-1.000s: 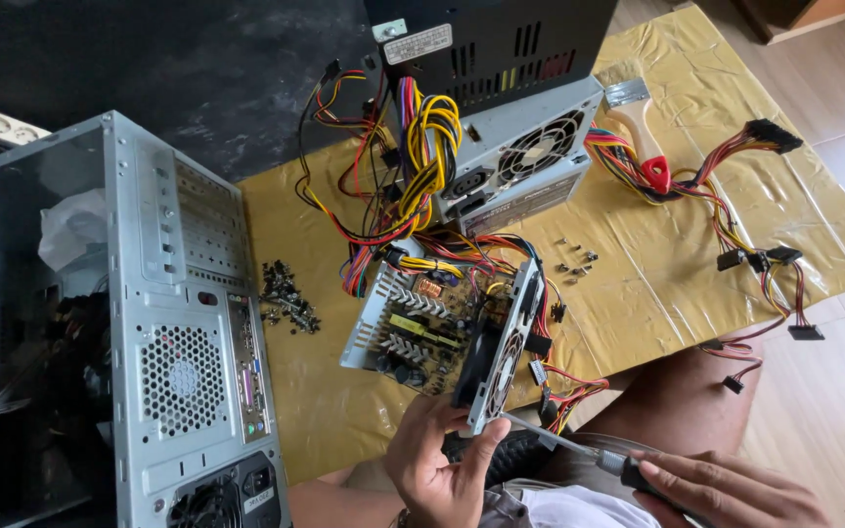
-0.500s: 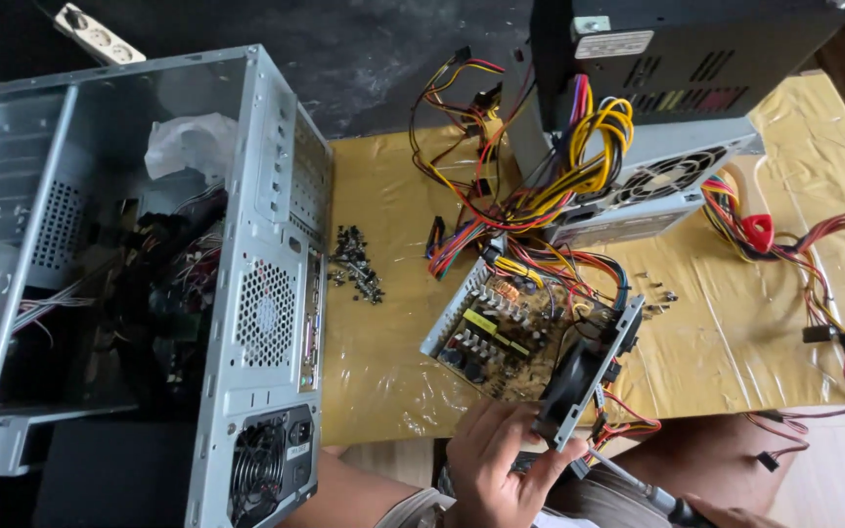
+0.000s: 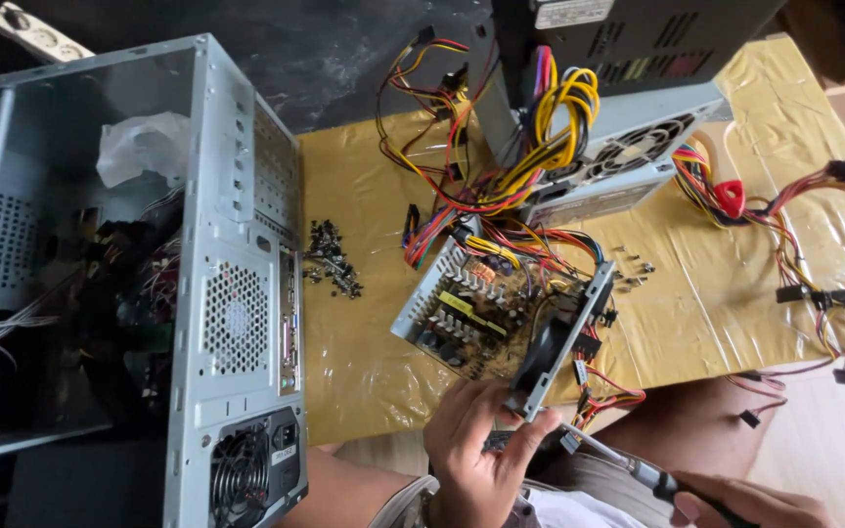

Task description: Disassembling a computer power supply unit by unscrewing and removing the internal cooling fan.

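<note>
Opened power supply unit [image 3: 501,308] sits on the yellow-covered tabletop [image 3: 364,342], tilted, circuit board exposed — its near end with the black fan [image 3: 540,362] pinched between fingers [image 3: 486,401] of the left hand [image 3: 476,455]. Right hand [image 3: 750,504] closed around a screwdriver [image 3: 628,469], tip just beside the unit's lower edge. Open computer case [image 3: 237,293] stands left — loose screws [image 3: 333,259] between.

Bright daylight, glare on the yellow covering [image 3: 735,284], soft shadows, sharp focus
</note>
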